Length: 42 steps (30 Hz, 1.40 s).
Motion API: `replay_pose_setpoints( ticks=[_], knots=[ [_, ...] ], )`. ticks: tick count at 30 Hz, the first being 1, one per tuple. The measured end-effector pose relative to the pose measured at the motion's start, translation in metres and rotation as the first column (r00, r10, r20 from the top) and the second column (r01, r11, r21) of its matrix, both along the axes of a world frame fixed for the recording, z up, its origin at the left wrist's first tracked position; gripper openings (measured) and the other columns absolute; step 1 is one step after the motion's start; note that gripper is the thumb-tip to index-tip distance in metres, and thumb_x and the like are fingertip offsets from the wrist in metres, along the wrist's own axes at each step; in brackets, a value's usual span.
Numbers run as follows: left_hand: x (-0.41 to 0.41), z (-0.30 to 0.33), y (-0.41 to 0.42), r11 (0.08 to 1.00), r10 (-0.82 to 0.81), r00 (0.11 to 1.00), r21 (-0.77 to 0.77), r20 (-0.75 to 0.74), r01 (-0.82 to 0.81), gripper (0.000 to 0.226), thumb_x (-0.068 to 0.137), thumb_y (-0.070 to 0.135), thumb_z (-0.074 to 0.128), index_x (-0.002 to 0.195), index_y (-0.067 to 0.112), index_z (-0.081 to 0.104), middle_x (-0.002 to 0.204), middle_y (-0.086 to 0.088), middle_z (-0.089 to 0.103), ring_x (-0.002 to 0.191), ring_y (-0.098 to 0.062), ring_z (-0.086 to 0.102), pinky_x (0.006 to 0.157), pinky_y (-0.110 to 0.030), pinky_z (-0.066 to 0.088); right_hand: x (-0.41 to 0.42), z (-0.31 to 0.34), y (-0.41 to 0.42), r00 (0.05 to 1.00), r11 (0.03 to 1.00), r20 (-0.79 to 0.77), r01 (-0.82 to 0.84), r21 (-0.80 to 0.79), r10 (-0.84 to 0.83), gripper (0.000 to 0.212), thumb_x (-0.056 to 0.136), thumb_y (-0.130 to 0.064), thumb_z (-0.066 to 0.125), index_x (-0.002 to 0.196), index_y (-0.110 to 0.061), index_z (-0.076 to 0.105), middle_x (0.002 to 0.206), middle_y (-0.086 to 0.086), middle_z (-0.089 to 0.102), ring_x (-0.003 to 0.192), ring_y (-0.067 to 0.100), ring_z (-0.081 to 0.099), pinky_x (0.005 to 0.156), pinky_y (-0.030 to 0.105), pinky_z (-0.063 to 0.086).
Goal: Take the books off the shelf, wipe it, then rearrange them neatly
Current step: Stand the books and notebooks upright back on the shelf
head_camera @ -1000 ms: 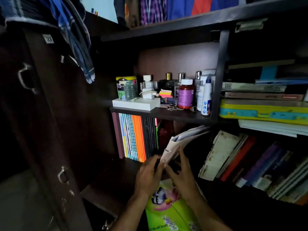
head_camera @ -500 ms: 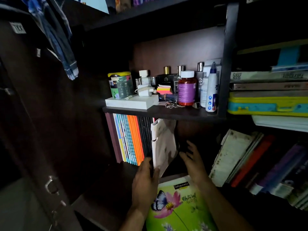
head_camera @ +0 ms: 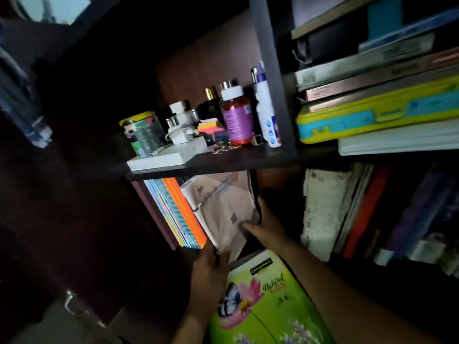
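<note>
Holding a beige paperback (head_camera: 223, 209) upright in the lower left compartment, I've got both hands on it. My left hand (head_camera: 211, 274) grips its bottom corner, fingers curled round the lower edge. My right hand (head_camera: 265, 225) has the thumb lying across the cover and the fingers wrapped behind the right edge, so both hands are closed on this one book. It's tilted, its top tucked just under the dark shelf board (head_camera: 236, 161) and leaning toward a row of upright thin books (head_camera: 173, 214) with orange and blue spines, touching the orange ones.

Under my forearms a green notebook (head_camera: 268, 301) with a butterfly and pink flower lies flat, partly covered by the left hand.

To the right, leaning books (head_camera: 347, 209) fill the next compartment: a worn white one, a red spine, purple ones further off, blurred.

On the board above: a white flat box (head_camera: 166, 158), a yellow-lidded tin (head_camera: 142, 131), a white charger (head_camera: 181, 135), sticky notes (head_camera: 210, 126), a purple-labelled bottle (head_camera: 236, 115), a white bottle (head_camera: 267, 112).

Upper right compartment has a yellow and blue case (head_camera: 377, 115) stacked among flat books. Lighting is dim and the left side is too dark to read.
</note>
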<state>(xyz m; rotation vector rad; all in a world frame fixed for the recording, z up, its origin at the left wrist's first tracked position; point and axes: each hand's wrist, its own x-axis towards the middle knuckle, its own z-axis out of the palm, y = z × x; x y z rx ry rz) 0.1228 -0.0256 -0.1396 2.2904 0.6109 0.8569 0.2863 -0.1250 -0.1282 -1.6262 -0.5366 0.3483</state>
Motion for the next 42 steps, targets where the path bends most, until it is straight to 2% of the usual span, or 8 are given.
replay_pose_setpoints(
  ticks=[3,9,12,15,17,23,33,42],
  knots=[
    [0.001,0.015,-0.002,1.0,0.025,1.0,-0.017,0.009,-0.025,0.035,0.096,0.033,0.07,0.07,0.018,0.051,0.058,0.006,0.062,0.061,-0.018,0.068,0.056,-0.043,0.05,-0.001,0.002,0.002,1.0,0.999,0.0,-0.018,0.04,0.018,0.102,0.073,-0.037,0.082,0.159,-0.026,0.027,0.152,0.002,0.048,0.139,0.024,0.048,0.114,0.038,0.041],
    [0.009,0.039,-0.007,0.994,0.104,0.99,-0.032,-0.095,-0.108,0.036,0.089,0.047,0.071,0.08,0.012,0.065,0.068,0.0,0.07,0.078,-0.022,0.072,0.071,-0.042,0.056,0.0,0.001,-0.002,0.998,0.99,0.006,-0.067,0.122,0.067,0.079,0.088,-0.001,0.073,0.156,-0.017,0.035,0.144,0.006,0.057,0.126,0.016,0.056,0.077,0.007,0.049],
    [0.002,0.056,-0.019,0.995,0.095,0.983,0.024,0.155,-0.1,0.021,0.091,0.041,0.073,0.098,0.023,0.063,0.082,0.008,0.072,0.075,-0.005,0.071,0.067,-0.036,0.059,0.002,-0.005,0.0,0.998,0.987,0.016,-0.067,0.143,0.066,0.076,0.088,0.0,0.074,0.154,-0.016,0.039,0.134,0.002,0.06,0.124,0.017,0.057,0.074,0.005,0.049],
    [-0.002,0.077,-0.024,0.992,0.069,0.914,0.071,0.399,-0.106,0.024,0.096,0.033,0.071,0.114,0.029,0.056,0.094,0.017,0.071,0.083,0.003,0.07,0.068,-0.027,0.059,0.003,-0.006,0.001,0.998,0.99,0.027,-0.052,0.129,0.049,0.081,0.087,-0.011,0.078,0.155,-0.021,0.035,0.139,0.002,0.058,0.127,0.019,0.055,0.093,0.024,0.052],
    [0.004,0.081,-0.02,0.986,0.073,0.924,0.115,0.375,-0.124,0.013,0.099,0.036,0.066,0.102,0.026,0.059,0.085,0.009,0.071,0.078,-0.008,0.071,0.065,-0.038,0.06,0.004,-0.006,0.001,0.998,0.992,0.021,-0.056,0.113,0.054,0.078,0.087,-0.013,0.079,0.153,-0.022,0.037,0.138,0.0,0.058,0.123,0.016,0.056,0.095,0.028,0.051],
    [0.01,0.083,-0.019,0.994,0.058,0.948,0.068,0.314,-0.083,0.02,0.098,0.053,0.053,0.094,0.035,0.061,0.085,0.003,0.073,0.077,-0.016,0.071,0.067,-0.05,0.061,0.004,-0.004,-0.001,0.998,0.989,0.012,-0.07,0.131,0.069,0.063,0.089,-0.009,0.076,0.135,-0.036,0.041,0.116,-0.012,0.057,0.114,0.011,0.057,0.069,0.006,0.043],
    [0.02,0.098,-0.029,0.991,0.079,0.971,0.088,0.226,-0.101,0.042,0.102,0.034,0.057,0.069,0.01,0.056,0.056,0.002,0.054,0.052,-0.016,0.048,0.053,-0.04,0.043,0.005,-0.006,0.001,0.999,0.982,-0.014,-0.032,0.185,0.035,0.057,0.087,-0.014,0.078,0.131,-0.035,0.049,0.112,-0.019,0.06,0.106,0.007,0.059,0.074,0.012,0.043],
    [0.046,0.11,-0.034,0.948,-0.045,0.994,-0.309,0.101,0.074,0.05,0.099,0.047,0.05,0.091,0.001,0.068,0.087,-0.025,0.07,0.082,-0.041,0.069,0.072,-0.049,0.055,0.005,-0.005,-0.001,1.0,0.982,0.005,-0.015,0.189,0.014,0.068,0.088,-0.012,0.075,0.147,-0.024,0.044,0.129,-0.007,0.051,0.121,0.01,0.045,0.095,0.025,0.038]
  ],
)
